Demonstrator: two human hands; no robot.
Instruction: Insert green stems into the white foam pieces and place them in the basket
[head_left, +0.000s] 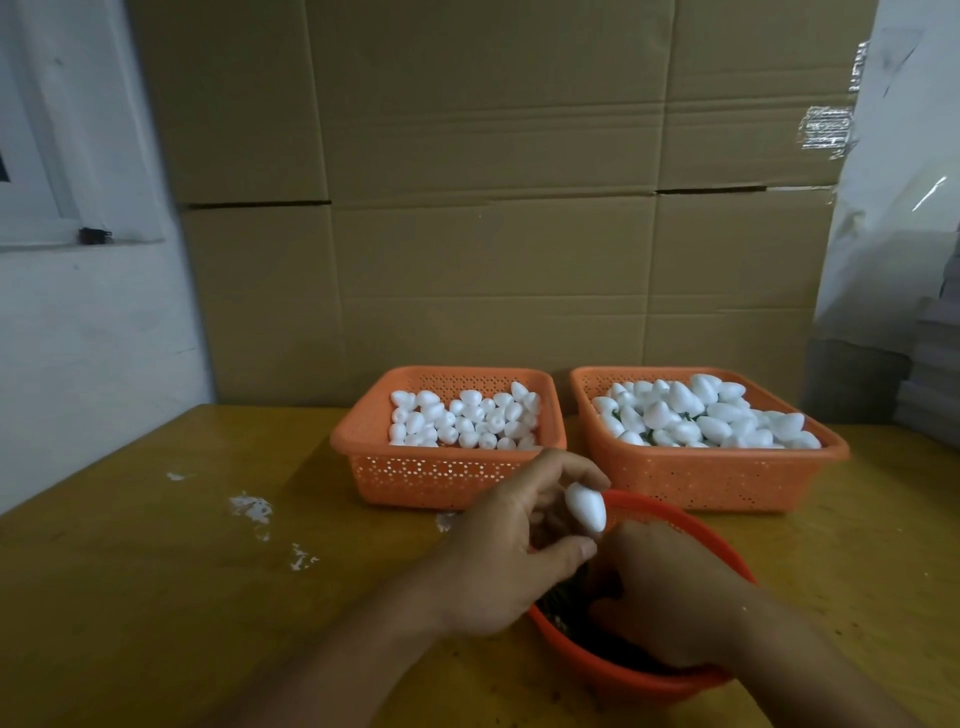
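Closest to me sits a round orange bowl on the yellow wooden table, with a dark tangle of stems showing inside it. My right hand reaches down into that bowl, knuckles up and fingers curled under; whether they have hold of a stem I cannot tell, since the fingertips are hidden. My left hand hovers over the bowl's left rim and grips one white foam piece, an egg-like shape pinched between thumb and fingers with its narrow end pointing down toward my right hand.

Left of my hands, white crumbs are scattered over the tabletop.

Farther back stand two square orange baskets side by side, just apart. The left basket holds plain white foam pieces in a shallow layer. The right basket is heaped higher with foam pieces, and bits of green show between them.

Behind the baskets rises a wall of cardboard boxes, with a white wall to the left
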